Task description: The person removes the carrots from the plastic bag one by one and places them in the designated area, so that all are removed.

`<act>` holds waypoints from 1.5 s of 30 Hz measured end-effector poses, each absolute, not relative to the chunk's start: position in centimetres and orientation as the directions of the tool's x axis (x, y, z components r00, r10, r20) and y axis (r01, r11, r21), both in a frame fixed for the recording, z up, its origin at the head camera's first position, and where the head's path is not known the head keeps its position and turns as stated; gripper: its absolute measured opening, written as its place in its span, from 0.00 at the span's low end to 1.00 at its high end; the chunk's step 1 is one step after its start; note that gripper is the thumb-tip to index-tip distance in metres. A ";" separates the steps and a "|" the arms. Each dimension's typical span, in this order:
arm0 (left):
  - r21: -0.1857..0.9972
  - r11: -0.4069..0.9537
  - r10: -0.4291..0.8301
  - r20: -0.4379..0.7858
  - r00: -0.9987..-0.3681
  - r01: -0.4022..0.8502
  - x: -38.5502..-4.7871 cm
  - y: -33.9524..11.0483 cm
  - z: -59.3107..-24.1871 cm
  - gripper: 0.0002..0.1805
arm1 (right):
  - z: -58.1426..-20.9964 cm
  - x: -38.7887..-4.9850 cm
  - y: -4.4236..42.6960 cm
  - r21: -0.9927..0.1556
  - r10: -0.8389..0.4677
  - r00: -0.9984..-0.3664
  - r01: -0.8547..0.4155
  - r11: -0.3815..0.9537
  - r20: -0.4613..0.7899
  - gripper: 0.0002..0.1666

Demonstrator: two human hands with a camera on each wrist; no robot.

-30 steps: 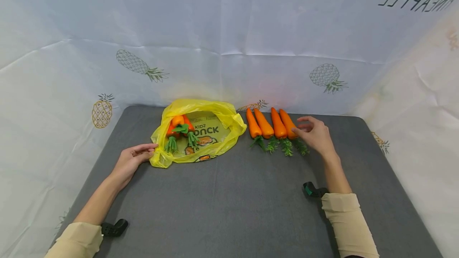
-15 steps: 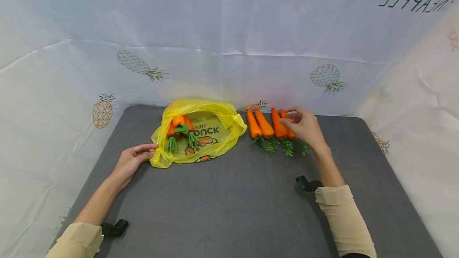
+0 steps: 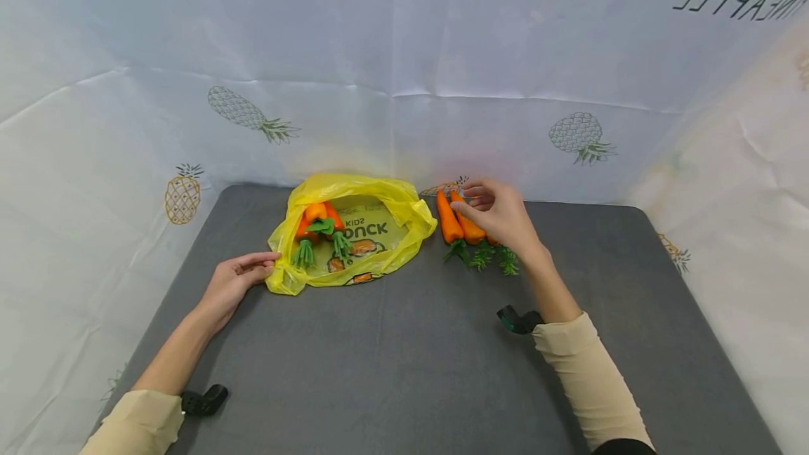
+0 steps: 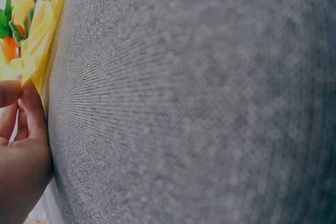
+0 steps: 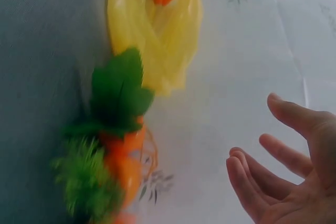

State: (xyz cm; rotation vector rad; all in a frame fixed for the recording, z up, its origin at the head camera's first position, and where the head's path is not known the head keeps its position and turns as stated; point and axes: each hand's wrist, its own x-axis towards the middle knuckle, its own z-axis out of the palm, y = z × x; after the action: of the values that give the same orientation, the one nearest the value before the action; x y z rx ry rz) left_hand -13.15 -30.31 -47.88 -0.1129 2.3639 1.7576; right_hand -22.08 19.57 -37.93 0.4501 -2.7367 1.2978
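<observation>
My left hand (image 3: 230,285) pinches the near left edge of a yellow plastic bag (image 3: 354,184); the left wrist view shows thumb and fingertip on the film (image 4: 39,59). Inside the bag lie orange vegetables with green tops (image 3: 304,254), which look like short carrots. To its right is a row of long orange carrots, the leftmost (image 3: 449,222) beside a second (image 3: 470,232). Over the row hovers my right hand (image 3: 505,220), fingers apart and nothing held, as the right wrist view confirms (image 5: 286,179). It hides the carrots at the row's right end.
Everything lies on a dark grey table (image 3: 379,364). A white cloth with pineapple prints (image 3: 392,139) hangs right behind its far edge and along the sides. Black wrist cameras sit on my left wrist (image 3: 205,400) and right wrist (image 3: 520,319).
My right hand has moved left along the carrot row, from the rightmost carrot toward the second from the left. The left hand and the bag stay as they were.
</observation>
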 end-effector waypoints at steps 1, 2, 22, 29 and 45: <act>0.939 0.294 0.052 -0.199 -0.979 -0.176 -13.2 -30.3 -47.9 0.27 | -37.8 -22.1 19.1 -0.746 -0.238 -0.951 -0.304 0.592 0.199 0.29; 0.939 0.294 0.051 -0.200 -0.979 -0.176 -13.2 -30.3 -47.9 0.27 | -37.7 -22.1 18.5 -0.750 -0.245 -0.948 -0.313 0.582 0.205 0.29; 0.943 0.288 0.057 -0.190 -0.980 -0.166 -13.1 -30.3 -47.9 0.26 | -37.7 -23.5 6.5 -0.746 -0.428 -0.872 -0.446 0.494 0.238 0.28; 0.947 0.281 0.062 -0.184 -0.981 -0.159 -13.1 -30.3 -47.8 0.26 | -38.6 -24.1 2.4 -0.713 -0.468 -0.855 -0.470 0.520 0.223 0.30; 0.944 0.291 0.060 -0.180 -0.982 -0.155 -13.1 -30.3 -47.9 0.27 | -41.4 -24.5 -4.2 -0.644 -0.411 -0.901 -0.396 0.654 0.137 0.31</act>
State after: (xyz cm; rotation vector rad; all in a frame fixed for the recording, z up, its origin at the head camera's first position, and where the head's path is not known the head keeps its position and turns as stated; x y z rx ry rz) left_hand -13.13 -30.31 -47.92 -0.0886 2.3734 1.7678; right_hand -24.49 -4.22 -41.43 0.7017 -2.8763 1.1125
